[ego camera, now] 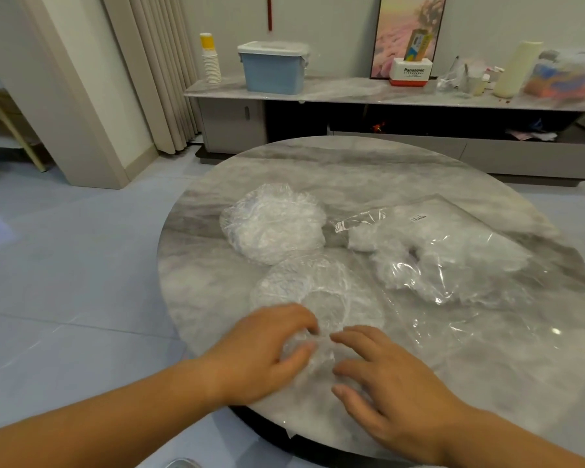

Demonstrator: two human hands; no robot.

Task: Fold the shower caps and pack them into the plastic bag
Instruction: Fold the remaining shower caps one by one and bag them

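Observation:
A clear shower cap lies spread on the round marble table, and its near edge is bunched between my hands. My left hand pinches that bunched edge with thumb and fingers. My right hand rests on the same edge from the right, fingers curled on the plastic. A stack of crumpled shower caps sits behind it, left of centre. The clear plastic bag lies to the right with several white caps inside it.
Behind the table runs a low marble-topped cabinet with a blue lidded box, a stack of paper cups, a white and red box and other clutter. Pale floor tiles lie left of the table.

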